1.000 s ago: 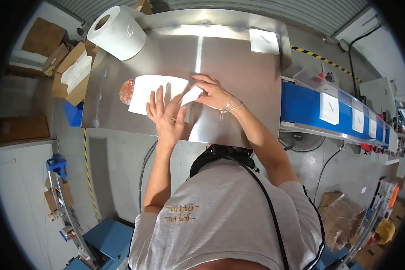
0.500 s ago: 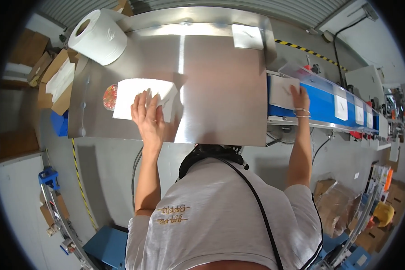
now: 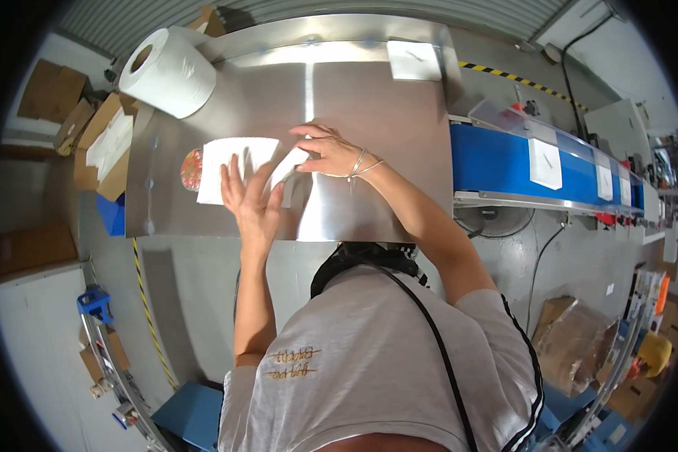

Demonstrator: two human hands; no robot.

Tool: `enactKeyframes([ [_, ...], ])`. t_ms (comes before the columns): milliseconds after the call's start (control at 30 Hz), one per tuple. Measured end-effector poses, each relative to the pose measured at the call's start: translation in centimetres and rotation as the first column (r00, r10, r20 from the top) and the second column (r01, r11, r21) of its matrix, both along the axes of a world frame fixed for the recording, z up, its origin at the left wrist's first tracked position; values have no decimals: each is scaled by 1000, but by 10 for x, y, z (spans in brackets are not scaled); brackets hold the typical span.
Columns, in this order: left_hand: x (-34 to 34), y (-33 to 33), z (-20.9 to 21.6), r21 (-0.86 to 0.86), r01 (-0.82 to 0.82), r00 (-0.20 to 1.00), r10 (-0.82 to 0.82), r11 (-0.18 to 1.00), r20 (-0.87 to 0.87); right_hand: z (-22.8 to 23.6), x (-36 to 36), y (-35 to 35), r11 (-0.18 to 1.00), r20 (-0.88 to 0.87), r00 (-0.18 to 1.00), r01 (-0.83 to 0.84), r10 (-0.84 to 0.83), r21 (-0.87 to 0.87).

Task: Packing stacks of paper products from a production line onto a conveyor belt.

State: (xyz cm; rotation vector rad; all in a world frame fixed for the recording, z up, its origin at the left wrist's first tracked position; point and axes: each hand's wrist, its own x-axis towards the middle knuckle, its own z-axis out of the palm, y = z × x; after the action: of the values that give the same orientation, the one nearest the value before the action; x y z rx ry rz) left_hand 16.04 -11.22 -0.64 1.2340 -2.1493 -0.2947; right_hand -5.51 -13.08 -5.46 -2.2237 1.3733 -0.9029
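Observation:
On the steel table (image 3: 384, 98) lies a stack of flat white packets (image 3: 214, 175). My left hand (image 3: 252, 207) rests on it with fingers spread. The right side of the top packet (image 3: 288, 166) is lifted and tilted, and my right hand (image 3: 331, 154) has it by the edge between thumb and fingers. Beside the stack's left edge shows a round red-speckled thing (image 3: 191, 169); its kind I cannot make out.
A large white roll (image 3: 175, 75) stands at the table's back left, and another white packet (image 3: 414, 60) lies at the back right. On the right runs a blue conveyor belt (image 3: 497, 162) carrying several white packets. An open carton (image 3: 113, 147) stands left of the table.
My right hand has let go of a packet on the belt and come left to the stack. That packet has moved right along the belt. My left hand stays on the stack.

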Motion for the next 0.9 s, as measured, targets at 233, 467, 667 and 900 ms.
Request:
enactKeyframes([
  [233,10,-10,-6,-64,-79,995,82,995,53,-93,-141,76,767,360,696,445,-621,462],
  [467,10,-10,-12,-143,-62,997,69,988,45,-82,-299,187,176,-332,216,973,-918,146],
  [667,12,-6,-13,-146,-97,995,101,984,19,-23,-169,98,608,5,610,791,-793,-68],
  [900,12,-14,-13,-162,-1,999,9,987,46,-7,17,-8,975,265,960,34,-93,219],
])
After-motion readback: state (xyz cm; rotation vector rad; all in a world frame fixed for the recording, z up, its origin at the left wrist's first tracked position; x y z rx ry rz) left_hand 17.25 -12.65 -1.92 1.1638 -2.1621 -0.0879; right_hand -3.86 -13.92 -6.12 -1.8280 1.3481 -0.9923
